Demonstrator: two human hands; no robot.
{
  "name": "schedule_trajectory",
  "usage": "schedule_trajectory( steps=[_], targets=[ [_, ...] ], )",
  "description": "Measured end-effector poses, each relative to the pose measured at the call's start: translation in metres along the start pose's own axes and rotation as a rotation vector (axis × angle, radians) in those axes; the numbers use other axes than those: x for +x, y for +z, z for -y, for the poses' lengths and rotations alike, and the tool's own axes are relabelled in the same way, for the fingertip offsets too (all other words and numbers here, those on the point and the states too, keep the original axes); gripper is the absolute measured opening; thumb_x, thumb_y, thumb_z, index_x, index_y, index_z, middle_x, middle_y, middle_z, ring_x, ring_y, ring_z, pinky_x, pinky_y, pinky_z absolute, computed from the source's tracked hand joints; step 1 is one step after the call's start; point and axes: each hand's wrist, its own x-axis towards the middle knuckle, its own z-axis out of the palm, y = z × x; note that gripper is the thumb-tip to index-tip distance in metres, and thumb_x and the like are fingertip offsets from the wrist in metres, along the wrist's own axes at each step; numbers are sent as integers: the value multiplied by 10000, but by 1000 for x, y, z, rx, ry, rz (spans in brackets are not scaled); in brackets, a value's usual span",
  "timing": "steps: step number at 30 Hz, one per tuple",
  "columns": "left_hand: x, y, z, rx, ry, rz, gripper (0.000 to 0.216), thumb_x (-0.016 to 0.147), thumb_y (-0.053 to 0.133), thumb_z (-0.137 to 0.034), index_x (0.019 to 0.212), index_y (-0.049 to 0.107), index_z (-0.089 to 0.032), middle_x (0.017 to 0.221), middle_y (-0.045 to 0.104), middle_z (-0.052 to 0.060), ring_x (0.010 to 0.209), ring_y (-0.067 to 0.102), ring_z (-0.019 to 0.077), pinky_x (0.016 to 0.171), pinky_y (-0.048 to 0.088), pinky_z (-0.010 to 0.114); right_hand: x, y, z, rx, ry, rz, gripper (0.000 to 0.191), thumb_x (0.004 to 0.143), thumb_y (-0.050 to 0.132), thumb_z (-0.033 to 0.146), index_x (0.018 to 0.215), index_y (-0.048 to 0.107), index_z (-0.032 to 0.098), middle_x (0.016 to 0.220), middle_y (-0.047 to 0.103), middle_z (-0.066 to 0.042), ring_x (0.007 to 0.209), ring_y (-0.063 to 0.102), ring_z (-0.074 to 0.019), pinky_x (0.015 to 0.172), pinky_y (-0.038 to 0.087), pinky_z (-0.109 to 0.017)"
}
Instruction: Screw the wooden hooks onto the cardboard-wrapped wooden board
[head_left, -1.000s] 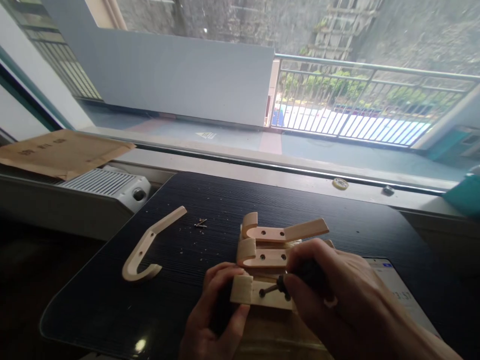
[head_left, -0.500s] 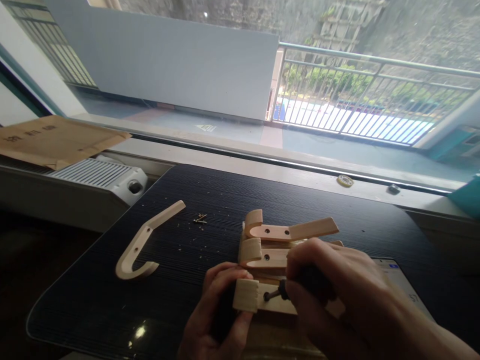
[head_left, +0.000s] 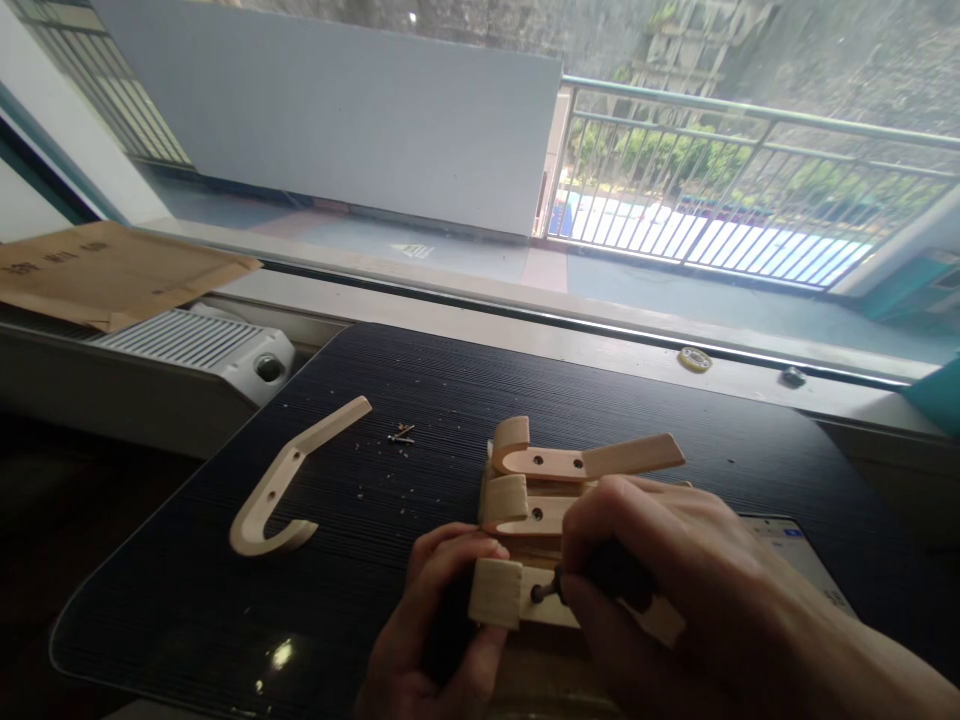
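My right hand (head_left: 675, 580) is wrapped round a dark-handled screwdriver (head_left: 551, 588), its tip in a hole of the nearest wooden hook (head_left: 496, 592). With fingers and thumb, my left hand (head_left: 439, 620) grips the curled end of that same hook. The hook lies on a wooden board (head_left: 551, 680), partly under my right hand. Beyond it on the board are a second hook (head_left: 506, 500) and a third hook (head_left: 630, 457), each showing screw heads. A loose wooden hook (head_left: 281, 480) with two holes lies on the dark table to the left.
Small screws (head_left: 403, 434) and wood crumbs lie on the black table (head_left: 187, 600). A phone (head_left: 806, 560) is partly behind my right hand. On the windowsill are a yellow tape roll (head_left: 694, 360) and a small metallic object (head_left: 793, 377). A brown envelope (head_left: 120, 270) rests on a radiator (head_left: 202, 345).
My right hand has turned slightly on the screwdriver and shifted a little left. The left hand keeps its grip on the hook. The camera view has shifted slightly.
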Motion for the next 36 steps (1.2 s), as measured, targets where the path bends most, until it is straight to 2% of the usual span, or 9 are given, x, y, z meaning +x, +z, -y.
schedule_trajectory(
  steps=[3,7,11,14,18,23,27,30,36],
  targets=[
    [1,-1,0,-11,4,13,319,730,597,-165,1027,621,-280,1113,587,42,1073,545,253,906,466,343,-7,4,1,-17,4,-6,168,724,555,82,745,498,238,749,642,45,627,586,-100,546,417,-193],
    [0,-1,2,4,-6,11,311,736,613,-179,1027,625,-285,1113,582,34,1065,551,243,911,465,334,-15,4,0,20,12,88,167,731,552,86,761,492,238,788,638,42,673,585,-100,592,432,-184],
    [0,-1,3,-11,-12,20,305,741,620,-195,1035,624,-274,1111,576,39,1068,549,236,907,467,319,-13,-5,1,45,13,129,176,712,550,53,731,500,221,722,613,50,617,551,-78,583,416,-168],
    [0,-2,2,-34,-16,26,297,749,617,-199,1039,617,-260,1113,576,42,1072,548,233,904,465,306,-3,-17,4,54,-1,240,105,778,549,111,782,544,216,728,613,38,631,550,-81,589,405,-177],
    [0,-1,5,-17,19,54,323,768,606,-184,1078,579,-271,1132,562,29,1067,547,207,910,449,278,14,-32,12,-107,-120,399,78,815,551,156,768,582,209,749,623,20,670,553,-96,611,379,-209],
    [1,-1,8,-59,40,116,319,810,565,-190,1122,531,-247,1139,546,49,1066,542,205,923,436,298,39,-33,38,-421,-258,595,163,694,612,31,749,606,185,698,624,2,607,559,-120,503,314,-236],
    [2,-1,8,-94,1,139,300,810,560,-208,1109,541,-212,1112,560,69,1033,560,219,920,440,331,47,-30,56,-549,-236,705,119,709,627,56,721,607,172,663,614,-6,588,555,-133,477,284,-249],
    [2,0,8,-93,26,98,310,790,587,-209,1099,556,-218,1108,557,61,1043,551,216,923,434,325,40,-29,52,-563,-185,632,104,746,595,61,720,599,162,676,616,-16,571,549,-120,493,294,-242],
    [3,1,7,-113,54,81,293,784,588,-213,1076,565,-212,1104,568,55,1059,548,210,945,413,332,19,-28,43,-551,77,460,111,841,510,231,839,611,183,673,639,-18,610,586,-142,514,314,-237]
  ],
)
